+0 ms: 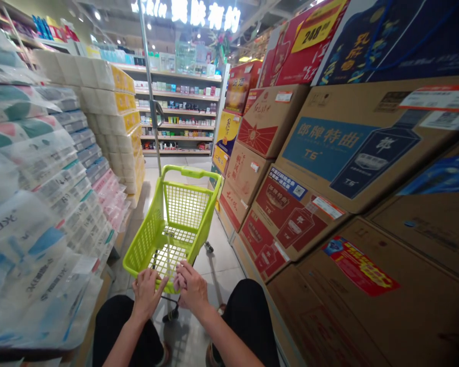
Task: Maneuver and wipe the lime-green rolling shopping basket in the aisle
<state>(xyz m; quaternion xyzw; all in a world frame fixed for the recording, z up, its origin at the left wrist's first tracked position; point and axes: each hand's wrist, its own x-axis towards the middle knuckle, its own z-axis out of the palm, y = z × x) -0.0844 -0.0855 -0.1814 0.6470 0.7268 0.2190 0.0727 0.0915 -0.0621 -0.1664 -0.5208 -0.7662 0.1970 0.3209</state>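
Observation:
A lime-green plastic shopping cart (143, 242) with a lattice basket stands right in front of me, its basket bare inside. At its near rim is my left hand (147, 291), fingers stretched and thumb held apart; whether it presses on the rim I cannot tell. My right hand (193, 290) is at the near right corner of the basket, its fingers curled round a crumpled pinkish cloth (179, 281). Part of the cloth is hidden by the fingers. The cart's handle (191, 172) is on the far side, away from me.
Stacked packs of tissue paper (72, 204) line the left side, with white and yellow bundles (107, 102) beyond. Cardboard liquor cartons (329, 153) are piled along the right. A metal pole (149, 76) and stocked shelves (179, 112) stand ahead. My knees (245, 321) flank the cart's near end.

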